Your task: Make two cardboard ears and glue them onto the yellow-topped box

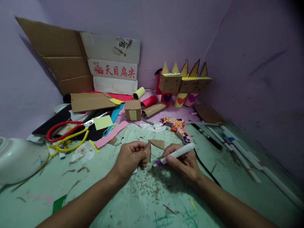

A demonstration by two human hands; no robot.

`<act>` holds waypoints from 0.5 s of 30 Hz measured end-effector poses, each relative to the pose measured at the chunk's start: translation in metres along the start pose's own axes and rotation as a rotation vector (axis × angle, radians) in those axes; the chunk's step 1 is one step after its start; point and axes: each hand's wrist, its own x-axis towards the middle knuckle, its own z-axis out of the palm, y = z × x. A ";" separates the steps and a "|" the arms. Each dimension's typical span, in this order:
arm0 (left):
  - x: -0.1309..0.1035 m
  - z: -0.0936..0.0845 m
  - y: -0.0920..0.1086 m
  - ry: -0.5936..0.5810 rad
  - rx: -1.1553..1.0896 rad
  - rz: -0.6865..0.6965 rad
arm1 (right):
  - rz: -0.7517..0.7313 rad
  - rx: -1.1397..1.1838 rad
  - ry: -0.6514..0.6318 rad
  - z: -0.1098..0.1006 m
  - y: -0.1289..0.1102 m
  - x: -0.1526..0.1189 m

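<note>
Left hand (130,157) pinching cardboard triangle (147,152), right hand (184,163) gripping marker (174,154) — white bowl (16,158) contents unseen

The pale green worktop (133,202), smeared and strewn with scraps, carries red-handled scissors (68,129), a pink paper strip (111,134), a small cardboard box (133,110), a cardboard triangle (157,143), a white bowl (16,160) and several pens (228,144) at the right.

Head view, close, forward-down over table (133,202).

Both forearms bare, no sleeves or jewellery.
</note>
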 end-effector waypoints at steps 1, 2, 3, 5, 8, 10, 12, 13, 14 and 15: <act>0.000 0.000 -0.001 -0.003 0.000 0.000 | -0.004 0.033 0.037 0.000 0.000 0.001; 0.000 -0.001 -0.001 -0.009 0.003 0.001 | -0.013 0.066 0.092 0.001 0.000 0.002; 0.000 -0.001 -0.002 -0.020 0.008 0.005 | -0.025 0.097 0.158 0.002 0.000 0.003; 0.000 -0.002 -0.003 -0.042 0.017 0.013 | -0.042 0.136 0.272 0.005 0.000 0.007; -0.001 -0.002 -0.002 -0.067 0.035 0.022 | 0.008 0.114 0.273 0.008 0.000 0.013; -0.002 -0.002 -0.001 -0.073 0.066 0.029 | 0.054 0.088 0.235 0.011 -0.002 0.016; -0.004 -0.001 0.001 -0.073 0.098 0.034 | 0.099 0.115 0.225 0.014 -0.004 0.017; -0.005 0.000 0.001 -0.077 0.110 0.036 | 0.124 0.142 0.223 0.016 -0.005 0.018; -0.005 0.000 0.002 -0.082 0.118 0.036 | 0.151 0.171 0.217 0.018 -0.007 0.019; -0.006 0.000 0.002 -0.087 0.123 0.034 | 0.175 0.196 0.209 0.020 -0.008 0.020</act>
